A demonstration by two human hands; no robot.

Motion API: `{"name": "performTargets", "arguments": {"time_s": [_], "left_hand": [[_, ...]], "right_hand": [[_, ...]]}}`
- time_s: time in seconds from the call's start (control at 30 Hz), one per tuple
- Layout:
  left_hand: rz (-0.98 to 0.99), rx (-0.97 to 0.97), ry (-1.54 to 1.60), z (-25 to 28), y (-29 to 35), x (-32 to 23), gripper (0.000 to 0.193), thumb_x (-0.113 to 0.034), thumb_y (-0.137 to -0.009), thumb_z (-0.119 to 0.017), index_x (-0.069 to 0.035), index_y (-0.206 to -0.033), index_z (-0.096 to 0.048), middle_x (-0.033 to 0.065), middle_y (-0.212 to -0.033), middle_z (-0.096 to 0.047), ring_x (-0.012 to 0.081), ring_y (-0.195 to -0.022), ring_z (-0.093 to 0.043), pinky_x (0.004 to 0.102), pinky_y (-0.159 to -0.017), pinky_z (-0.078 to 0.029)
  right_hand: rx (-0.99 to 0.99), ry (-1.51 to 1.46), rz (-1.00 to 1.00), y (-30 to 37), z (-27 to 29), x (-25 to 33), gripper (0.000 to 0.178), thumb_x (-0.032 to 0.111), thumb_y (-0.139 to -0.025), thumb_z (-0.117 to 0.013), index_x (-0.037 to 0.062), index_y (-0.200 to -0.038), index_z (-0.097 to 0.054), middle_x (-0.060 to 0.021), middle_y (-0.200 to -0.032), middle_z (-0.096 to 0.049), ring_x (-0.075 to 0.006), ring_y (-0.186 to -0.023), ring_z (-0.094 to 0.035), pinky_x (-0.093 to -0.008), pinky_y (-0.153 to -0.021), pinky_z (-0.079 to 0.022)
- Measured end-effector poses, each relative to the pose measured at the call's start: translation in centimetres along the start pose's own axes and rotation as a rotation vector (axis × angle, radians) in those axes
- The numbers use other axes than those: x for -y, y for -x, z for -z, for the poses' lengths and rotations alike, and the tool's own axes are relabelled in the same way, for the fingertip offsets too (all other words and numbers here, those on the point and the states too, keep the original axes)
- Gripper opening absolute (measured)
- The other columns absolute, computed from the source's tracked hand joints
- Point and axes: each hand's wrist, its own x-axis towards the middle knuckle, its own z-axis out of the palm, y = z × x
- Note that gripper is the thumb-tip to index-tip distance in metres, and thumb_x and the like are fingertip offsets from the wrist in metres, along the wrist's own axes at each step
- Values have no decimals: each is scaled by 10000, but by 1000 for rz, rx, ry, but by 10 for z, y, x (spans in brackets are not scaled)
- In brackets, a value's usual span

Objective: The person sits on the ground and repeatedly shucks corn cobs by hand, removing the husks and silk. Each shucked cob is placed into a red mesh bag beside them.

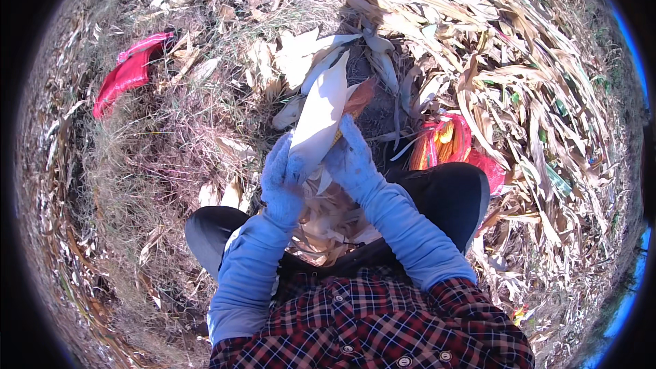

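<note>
1. Pale-husked corn ear (318, 113): left of red bag (488, 169), long axis running forward, tilted slightly bagward.
2. Left hand (281, 172) clasps near end; right hand (352, 162), nearer bag, grips bag-facing side.

a partly opened, pale corn ear (320, 115) slants.

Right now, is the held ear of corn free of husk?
No, a large pale husk sits against the yellow ear, which shows beside the right hand.
</note>
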Motion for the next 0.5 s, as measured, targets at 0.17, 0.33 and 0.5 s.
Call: {"name": "performTargets", "arguments": {"time_s": [0.17,0.33,0.5], "left_hand": [[11,69,239,19,3,15,421,-120,-1060,-554,60,-1438,-506,210,-1419,-552,291,-1312,-563,418,-1112,-464],[-167,20,-538,36,4,27,507,-81,-1047,-551,76,-1494,-371,219,-1396,-551,287,-1286,-588,395,-1081,-506],[492,-321,652,2,-7,-19,426,-143,-1114,-448,18,-1505,-397,183,-1343,-577,253,-1243,-607,362,-972,-578]], "right_hand": [[-2,105,63,-2,9,0,445,341,-996,-697,97,-1340,-556,-90,-1253,-636,-274,-1204,-617,-486,-1105,-480],[-258,-26,101,-6,7,-3,448,300,-940,-774,100,-1282,-564,-79,-1173,-628,-252,-1120,-631,-462,-1052,-509],[-255,47,168,-5,13,2,473,296,-957,-756,137,-1333,-516,-59,-1211,-589,-227,-1148,-605,-436,-1044,-510]]}}
